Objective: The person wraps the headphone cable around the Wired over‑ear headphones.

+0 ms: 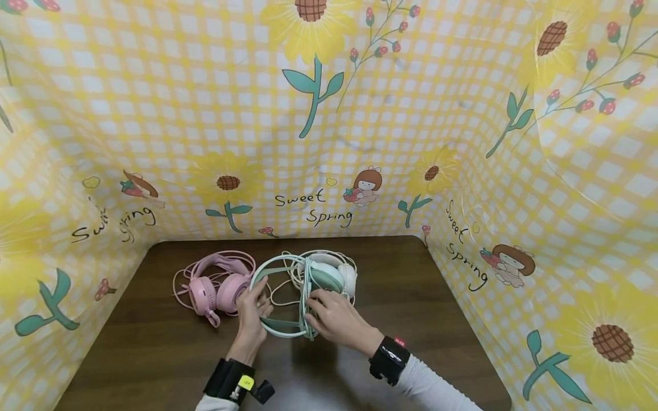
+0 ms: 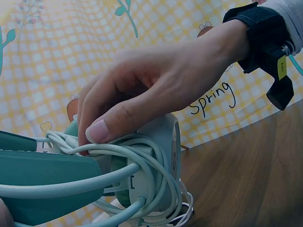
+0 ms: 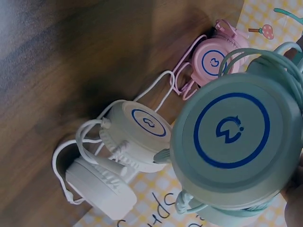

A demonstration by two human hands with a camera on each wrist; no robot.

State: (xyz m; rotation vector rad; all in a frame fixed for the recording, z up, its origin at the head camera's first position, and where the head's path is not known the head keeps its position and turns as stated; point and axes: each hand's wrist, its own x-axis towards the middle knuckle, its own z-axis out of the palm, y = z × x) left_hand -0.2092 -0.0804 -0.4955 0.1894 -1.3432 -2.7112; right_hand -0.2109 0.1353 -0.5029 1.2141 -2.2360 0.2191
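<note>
Mint green headphones [image 1: 280, 330] lie on the middle of the brown table [image 1: 154, 354], their pale cable [image 2: 142, 158] wound in loops around the ear cups. My left hand [image 1: 254, 305] grips the left side of the mint headband [image 2: 42, 184]. My right hand [image 1: 329, 314] is on the cups' side; in the left wrist view its thumb [image 2: 102, 130] and fingers pinch the wound cable. The right wrist view is filled by a mint ear cup [image 3: 232, 142] with a blue ring logo.
Pink headphones [image 1: 216, 288] with a loose pink cable lie just left of my left hand. White headphones [image 1: 348, 278] sit behind the mint pair. A yellow checked backdrop [image 1: 329, 114] with sunflowers walls in the table's back and both sides.
</note>
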